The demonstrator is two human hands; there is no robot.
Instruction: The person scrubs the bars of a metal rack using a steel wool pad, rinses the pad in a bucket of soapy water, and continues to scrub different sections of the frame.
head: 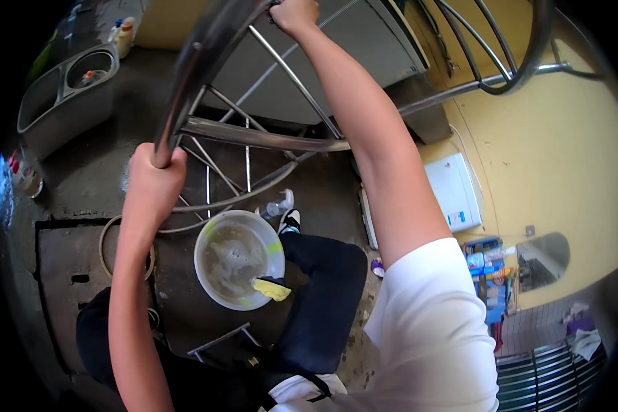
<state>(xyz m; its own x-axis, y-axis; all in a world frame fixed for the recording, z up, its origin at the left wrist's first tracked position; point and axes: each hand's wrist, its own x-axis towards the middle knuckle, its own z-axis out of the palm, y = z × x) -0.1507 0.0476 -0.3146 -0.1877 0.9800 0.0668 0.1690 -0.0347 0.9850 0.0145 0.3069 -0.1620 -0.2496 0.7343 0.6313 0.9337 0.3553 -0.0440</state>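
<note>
A tubular metal rack frame (257, 136) with thin crossing rods is held up in front of me, tilted. My left hand (155, 175) is closed round the lower end of one of its tubes. At the top, my right hand (294, 15) grips a dark part by the frame; its fingers are partly hidden. Beneath the frame, a white plastic bucket (202, 262) stands on the floor between my legs, holding cloudy, foamy water. A yellow cloth or sponge with a dark side (272, 289) hangs over its rim.
A grey divided tub (72, 123) and bottles (125, 37) are at upper left. A clear plastic bottle (277, 207) lies by my shoe (290, 221). A metal rack (494, 82) reaches across the upper right. A floor cover (82, 309) is at left; a white wall unit (452, 190) is at right.
</note>
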